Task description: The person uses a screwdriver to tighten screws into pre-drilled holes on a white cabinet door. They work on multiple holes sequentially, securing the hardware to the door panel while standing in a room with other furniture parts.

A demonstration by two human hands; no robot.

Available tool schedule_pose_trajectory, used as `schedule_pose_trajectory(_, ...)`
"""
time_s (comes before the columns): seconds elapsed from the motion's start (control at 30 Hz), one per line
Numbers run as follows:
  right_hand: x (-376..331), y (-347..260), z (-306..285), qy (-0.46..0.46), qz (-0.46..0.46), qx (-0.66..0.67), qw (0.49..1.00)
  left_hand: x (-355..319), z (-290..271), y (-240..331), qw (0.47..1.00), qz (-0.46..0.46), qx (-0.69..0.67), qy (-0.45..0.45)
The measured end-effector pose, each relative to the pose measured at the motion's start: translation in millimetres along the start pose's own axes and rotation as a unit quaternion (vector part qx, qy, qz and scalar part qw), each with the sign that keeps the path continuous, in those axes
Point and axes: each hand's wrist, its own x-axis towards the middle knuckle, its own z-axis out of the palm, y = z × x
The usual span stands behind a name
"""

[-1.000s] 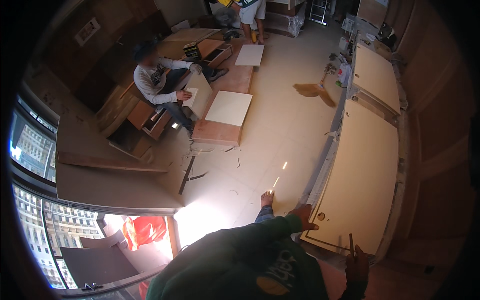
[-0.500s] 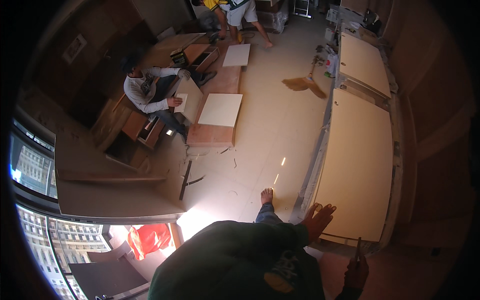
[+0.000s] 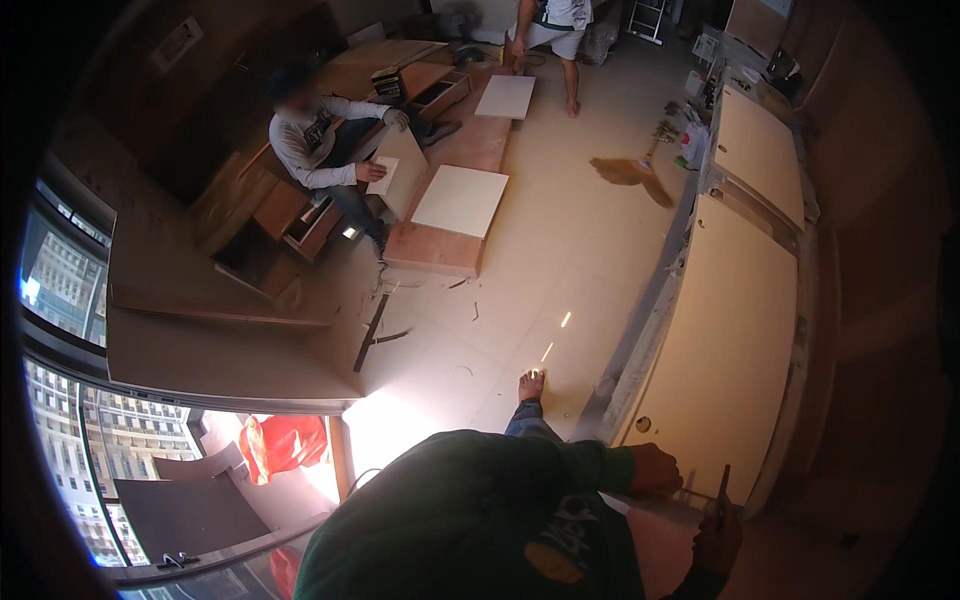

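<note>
A long cream door panel [image 3: 722, 340] with a round hole near its near-left corner lies flat at my right. My left hand [image 3: 656, 470] is over the panel's near edge, its fingers curled in; what they grip, if anything, is hidden. Just right of it, my right hand [image 3: 716, 540] is closed around a thin, dark stick-like tool [image 3: 725, 482], which points upward beside the panel's near edge. Its exact kind does not show.
A second cream panel [image 3: 762, 150] lies beyond the first. A broom [image 3: 636, 172] rests on the floor. At left, a seated co-worker [image 3: 322, 150] holds a board near a low wooden platform [image 3: 440, 255]; another person [image 3: 556, 40] stands farther back. Dark strips [image 3: 373, 335] litter the floor.
My left hand has gone from lying spread by the hole to curled at the panel's near edge. My right hand still holds the tool. The far person has straightened up; the view has shifted.
</note>
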Motion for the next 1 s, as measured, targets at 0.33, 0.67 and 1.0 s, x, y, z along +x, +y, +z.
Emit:
schedule_pose_trajectory(0.33, -1.9, -42.1, -5.9, 0.036, -0.130, -0.001, 0.991, 21.4, 18.4, 13.8, 0.987, 0.109, -0.045, -0.107)
schedule_pose_trajectory(0.67, 10.9, 8.5, -0.4, 0.026, -0.046, 0.043, 0.998, 13.5, 39.7, -8.6, 0.963, 0.187, -0.044, 0.191)
schedule_pose_trajectory(1.0, 2.7, 1.2, -5.4, 0.017, -0.170, -0.090, 0.981, 4.9, 14.4, 17.9, 0.995, 0.019, -0.067, -0.073)
